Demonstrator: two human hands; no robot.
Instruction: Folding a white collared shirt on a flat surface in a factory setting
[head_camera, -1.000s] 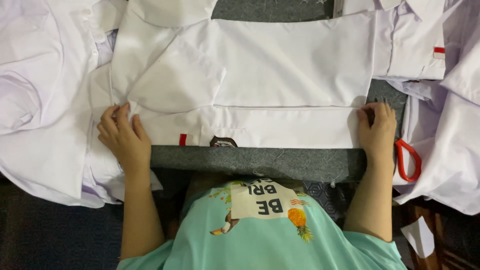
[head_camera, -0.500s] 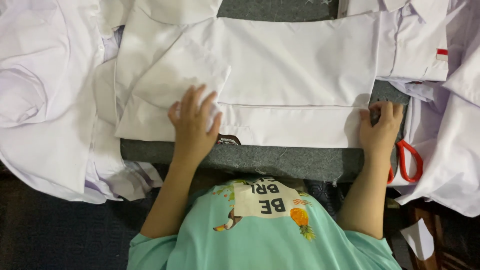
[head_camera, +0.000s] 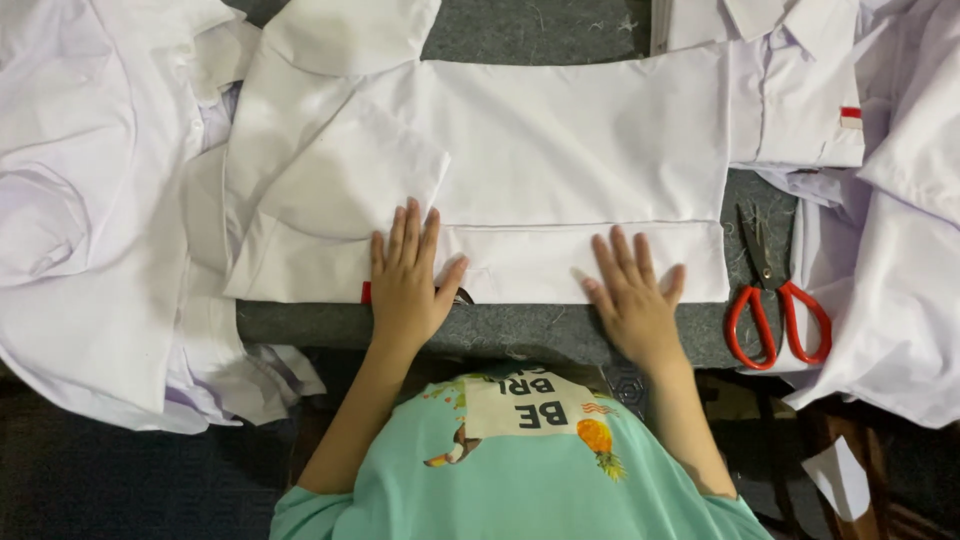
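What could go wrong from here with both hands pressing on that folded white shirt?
The folded white shirt lies along the table's near edge; a push from the left hand or right hand could slide it off. The red-handled scissors sit close by the right hand, so a sideways sweep might hit them.

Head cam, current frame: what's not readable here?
- Red tag on the folded white shirt: mostly covered by the left hand.
- Shirt hem under the right hand: palm hides it.
- Shirt piles: cut off by frame edges.
- Scissors: blade tips too dark against the grey mat.
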